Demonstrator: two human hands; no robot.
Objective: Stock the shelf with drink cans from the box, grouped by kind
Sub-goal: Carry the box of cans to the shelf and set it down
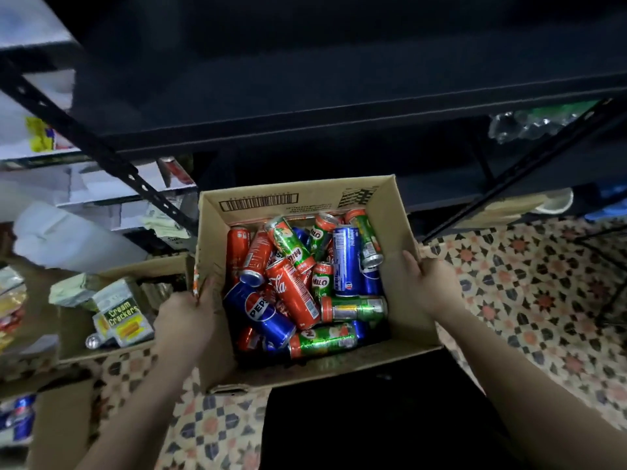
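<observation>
Both our hands grip the box [400, 232], left hand [185, 315] and right hand [431, 283] curled over opposite walls, cans [298, 283] jumbled inside below the dark shelf [339, 106], and a tilt could spill the mixed kinds.

Brown cardboard box [397, 212]; red Coca-Cola cans [293, 293], blue Pepsi cans [261, 312], green-orange Milo cans [353, 308]. Black shelf [339, 127]. Floor [543, 283]: beige, star-pattern tiles, red-black. Green-yellow cracker pack [124, 317].
</observation>
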